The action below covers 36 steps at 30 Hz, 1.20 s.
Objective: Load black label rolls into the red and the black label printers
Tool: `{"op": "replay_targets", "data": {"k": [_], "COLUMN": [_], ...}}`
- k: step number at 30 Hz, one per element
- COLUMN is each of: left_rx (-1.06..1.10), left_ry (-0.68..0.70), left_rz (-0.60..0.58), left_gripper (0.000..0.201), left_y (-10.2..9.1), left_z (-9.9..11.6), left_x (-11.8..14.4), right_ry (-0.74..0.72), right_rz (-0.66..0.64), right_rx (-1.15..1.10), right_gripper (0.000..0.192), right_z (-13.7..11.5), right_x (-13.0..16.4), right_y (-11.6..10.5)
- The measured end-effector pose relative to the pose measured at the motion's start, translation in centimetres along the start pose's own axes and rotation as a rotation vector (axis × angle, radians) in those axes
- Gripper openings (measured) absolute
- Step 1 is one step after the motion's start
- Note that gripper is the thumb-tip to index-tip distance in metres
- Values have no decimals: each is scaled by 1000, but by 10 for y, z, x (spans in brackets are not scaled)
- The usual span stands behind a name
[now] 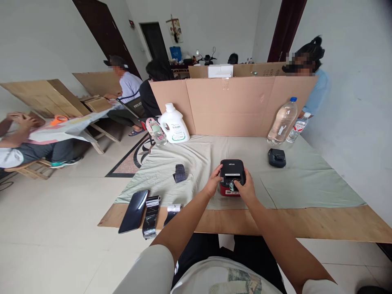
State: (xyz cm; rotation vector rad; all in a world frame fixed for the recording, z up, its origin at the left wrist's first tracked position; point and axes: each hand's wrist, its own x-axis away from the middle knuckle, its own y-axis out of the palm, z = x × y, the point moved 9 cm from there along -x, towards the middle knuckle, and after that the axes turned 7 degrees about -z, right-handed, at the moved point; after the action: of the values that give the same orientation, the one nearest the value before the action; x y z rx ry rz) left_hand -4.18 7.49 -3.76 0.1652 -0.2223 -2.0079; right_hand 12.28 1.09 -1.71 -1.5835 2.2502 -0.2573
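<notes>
Small black-and-red printer (232,170) on green-clothed plywood table (306,222), both hands' fingers (218,171) grasping it, cardboard screen (235,106) behind.

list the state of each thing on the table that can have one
label printer: upright, left hand on its side, right hand at its front slot
big water bottle: capped, leaning on the cardboard wall
small water bottle: capped, upright
white jug: capped, upright
phone: screen dark, lying flat
black box: shut, lying flat
</notes>
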Motion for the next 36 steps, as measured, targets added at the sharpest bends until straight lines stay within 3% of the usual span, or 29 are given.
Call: {"op": "replay_targets", "data": {"k": [4,11,19,22,24,26,28,30,33,36], "left_rx": [-37,-52,24,-38,-97,-223,-480,-812,-1210,-1502], "left_ry": [11,72,4,18,24,8,5,49,106,9], "left_rz": [-41,-62,-143,-123,-44,97,233,274,107,-181], "left_gripper": [72,74,96,95,88,74,54,31,20,24], "left_y": [-4,-2,5,4,-1,-10,-15,-6,31,67], "left_z": [-8,-13,-2,7,8,10,22,43,66,59], "left_x": [0,-7,-13,-19,-24,-25,-22,-20,-26,-39], "right_ry": [-148,-36,-102,-123,-137,-164,-203,-237,-265,-268], "right_rz": [-31,75,122,109,98,82,70,74,83,80], "right_rx": [14,-151,-170,-171,-163,-185,-245,-305,-337,-333], "right_gripper": [60,76,73,75,78,77,74,73,72,71], "right_z": [-1,20,29,34,36,37,37,37,38,39], "right_x": [18,26,32,33,33,32,32,32,31,30], "right_y": [0,5,9,10,10,12,13,13,13,13]}}
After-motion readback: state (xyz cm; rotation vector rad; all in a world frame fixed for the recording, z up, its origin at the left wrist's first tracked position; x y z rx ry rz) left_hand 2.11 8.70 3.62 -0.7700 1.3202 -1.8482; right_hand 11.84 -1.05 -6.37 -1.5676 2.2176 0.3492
